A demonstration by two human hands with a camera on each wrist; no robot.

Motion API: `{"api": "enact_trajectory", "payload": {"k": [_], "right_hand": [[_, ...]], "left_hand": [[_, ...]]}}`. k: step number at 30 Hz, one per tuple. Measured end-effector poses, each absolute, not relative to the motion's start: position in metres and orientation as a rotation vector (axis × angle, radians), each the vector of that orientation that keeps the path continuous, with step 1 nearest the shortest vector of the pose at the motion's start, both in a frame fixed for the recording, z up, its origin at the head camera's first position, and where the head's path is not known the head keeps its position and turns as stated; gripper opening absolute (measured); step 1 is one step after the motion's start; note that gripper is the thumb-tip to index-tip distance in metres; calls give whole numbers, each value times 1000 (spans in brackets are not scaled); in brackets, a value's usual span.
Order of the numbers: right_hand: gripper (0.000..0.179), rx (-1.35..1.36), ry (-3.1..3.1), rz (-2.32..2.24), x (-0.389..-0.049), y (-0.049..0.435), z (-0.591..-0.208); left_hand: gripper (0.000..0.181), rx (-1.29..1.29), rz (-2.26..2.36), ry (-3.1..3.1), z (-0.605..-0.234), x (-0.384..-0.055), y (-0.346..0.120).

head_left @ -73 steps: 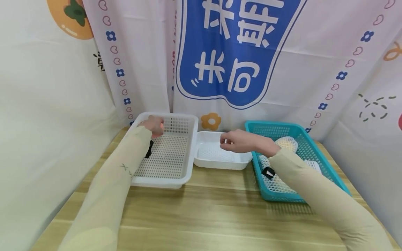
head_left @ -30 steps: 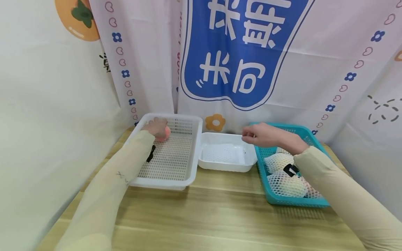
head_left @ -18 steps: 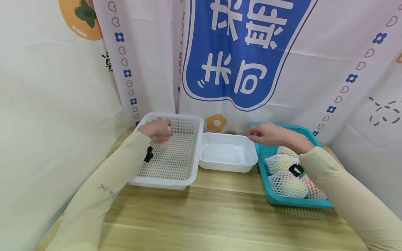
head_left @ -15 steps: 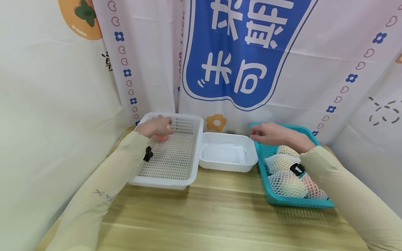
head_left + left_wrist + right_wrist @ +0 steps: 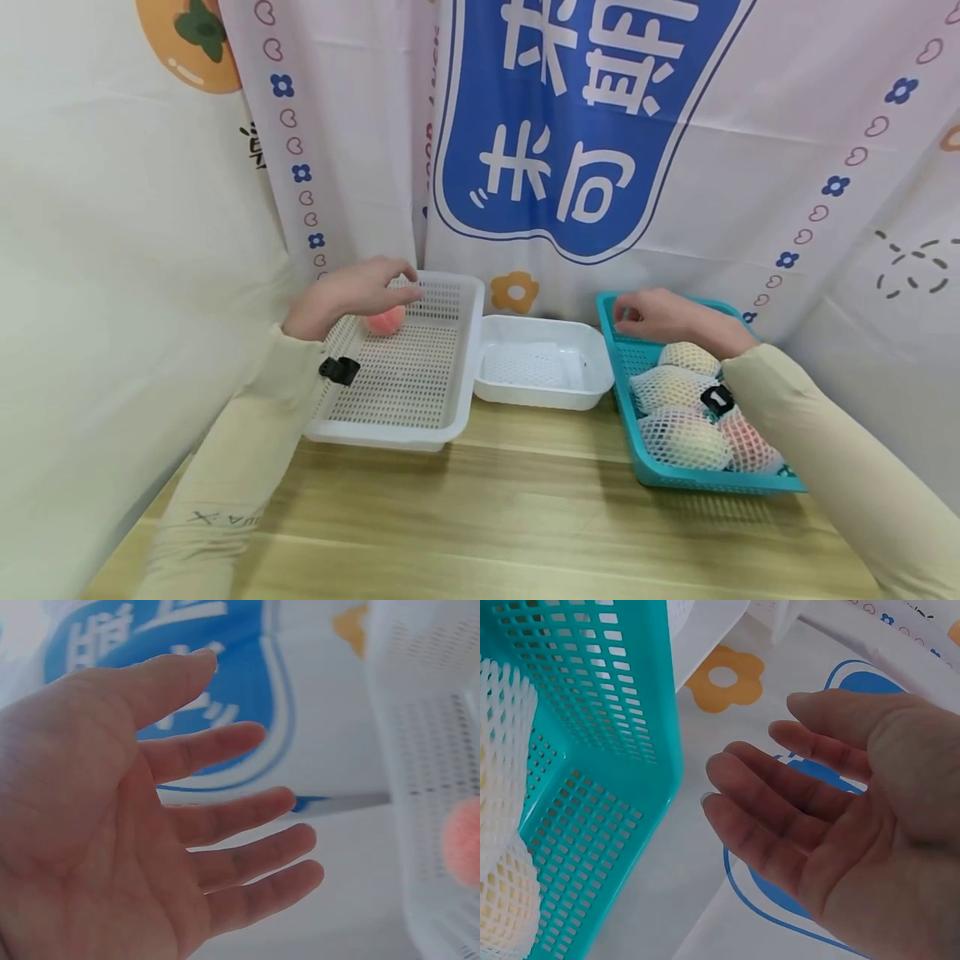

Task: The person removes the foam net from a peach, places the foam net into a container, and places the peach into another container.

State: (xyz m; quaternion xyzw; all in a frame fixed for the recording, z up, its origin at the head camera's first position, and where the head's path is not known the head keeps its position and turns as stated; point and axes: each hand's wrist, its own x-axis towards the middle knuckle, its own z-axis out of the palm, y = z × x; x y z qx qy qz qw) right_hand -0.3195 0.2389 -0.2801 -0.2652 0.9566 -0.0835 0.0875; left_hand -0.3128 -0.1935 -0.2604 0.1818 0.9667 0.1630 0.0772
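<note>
My left hand (image 5: 360, 292) is raised over the back left of the white slotted basket (image 5: 468, 367). Its fingers are spread and hold nothing, as the left wrist view (image 5: 150, 795) shows. Below it in the basket lies a round pink fruit, like a peach (image 5: 386, 321), apart from the fingers. My right hand (image 5: 656, 317) hovers over the back left part of the teal basket (image 5: 645, 475), its fingers loosely bent around nothing. Several pale and reddish fruits in white foam nets (image 5: 686, 437) lie in that basket, partly hidden by the right forearm.
Between the two baskets stands a small white tray (image 5: 536, 398) with a flat, whitish piece inside. All three rest on a wooden table (image 5: 525, 517). A printed curtain (image 5: 360, 167) hangs close behind them, and pale cloth walls stand at both sides.
The left hand has let go of the pink fruit, which stays in the white basket, and has risen up and leftward. The right hand has drifted right, from the small tray to over the teal basket.
</note>
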Motion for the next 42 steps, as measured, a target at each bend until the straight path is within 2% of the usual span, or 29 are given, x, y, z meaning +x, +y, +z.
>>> {"api": "enact_trajectory", "payload": {"k": [6,11,21,29,38,42], "right_hand": [[17,-787,2864,-247,-322,246,-282],[29,-812,2878,-213,-323,253,-284],[35,-715,2863,-145,-325,269,-295],[28,-618,2821,-130,-335,292,-312],[32,-480,2829,-111,-343,312,-326],[31,-424,2831,-139,-346,320,-332]], "left_hand": [[52,665,538,2932,-247,-291,-188],[47,733,583,2953,-240,-273,-180],[40,869,651,2984,-242,-247,-163],[36,1049,695,3001,-242,-224,-153],[34,1199,539,3080,-233,-181,-136],[33,1237,636,2994,-232,-168,-133]]}}
